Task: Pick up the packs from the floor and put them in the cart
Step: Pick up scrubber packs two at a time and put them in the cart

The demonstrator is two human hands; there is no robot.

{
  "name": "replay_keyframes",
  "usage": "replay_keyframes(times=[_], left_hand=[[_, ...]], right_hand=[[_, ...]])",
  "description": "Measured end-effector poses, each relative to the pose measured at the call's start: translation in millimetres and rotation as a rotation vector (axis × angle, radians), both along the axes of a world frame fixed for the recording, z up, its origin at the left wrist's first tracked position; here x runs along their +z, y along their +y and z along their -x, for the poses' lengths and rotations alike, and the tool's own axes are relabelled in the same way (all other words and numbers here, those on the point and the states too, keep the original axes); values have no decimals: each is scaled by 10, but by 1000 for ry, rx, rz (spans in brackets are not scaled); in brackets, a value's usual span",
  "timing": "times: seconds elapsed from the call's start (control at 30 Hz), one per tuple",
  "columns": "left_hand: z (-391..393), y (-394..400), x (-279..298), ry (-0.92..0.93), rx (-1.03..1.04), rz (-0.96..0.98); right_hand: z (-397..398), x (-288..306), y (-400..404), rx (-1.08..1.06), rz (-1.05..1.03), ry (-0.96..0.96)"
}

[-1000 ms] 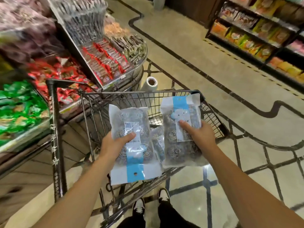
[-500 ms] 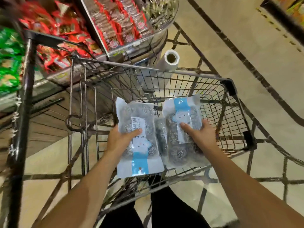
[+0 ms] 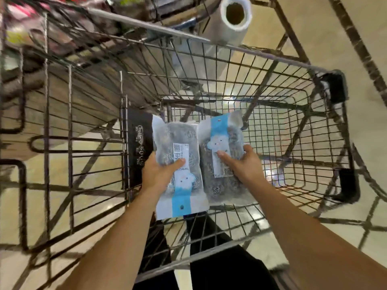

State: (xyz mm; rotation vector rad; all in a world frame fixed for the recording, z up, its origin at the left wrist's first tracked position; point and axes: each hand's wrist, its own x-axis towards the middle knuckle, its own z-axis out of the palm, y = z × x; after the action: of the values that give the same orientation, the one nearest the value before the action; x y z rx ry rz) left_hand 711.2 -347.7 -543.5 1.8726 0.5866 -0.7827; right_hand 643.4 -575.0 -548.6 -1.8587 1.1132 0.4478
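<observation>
Two clear packs of steel scourers with blue-and-white labels are held low inside the wire cart. My left hand grips the left pack, thumb across its label. The right pack is held by my right hand, thumb on its label and fingers behind it. The two packs lie side by side, just above the cart's wire bottom.
A dark flat panel stands in the cart left of the packs. A roll of clear plastic bags sits beyond the cart's far rim. Blurred shelves of goods are at the upper left. My legs show through the near cart wall.
Both hands have lowered the packs deeper into the cart, and my head has tipped down over the basket.
</observation>
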Motion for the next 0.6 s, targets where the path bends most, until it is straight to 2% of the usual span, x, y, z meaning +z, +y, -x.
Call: replay_keyframes(times=[0.17,0.3,0.4,0.5,0.6], left_hand=[[51,-85,-121,27,-18,-113],[99,-176,-80,-37,-84,-376],[112,-246,-41,-63,-119,-511],[152,-273,2,-134,-214,-604],[198,-236,94,-235,-368,-716]], right_hand=[[-21,-151,-21,60,-12,56],[-29,-233,6,62,-28,91],[-42,-299,65,104,44,143],[-58,-307,106,202,121,279],[-91,-212,135,214,148,292]])
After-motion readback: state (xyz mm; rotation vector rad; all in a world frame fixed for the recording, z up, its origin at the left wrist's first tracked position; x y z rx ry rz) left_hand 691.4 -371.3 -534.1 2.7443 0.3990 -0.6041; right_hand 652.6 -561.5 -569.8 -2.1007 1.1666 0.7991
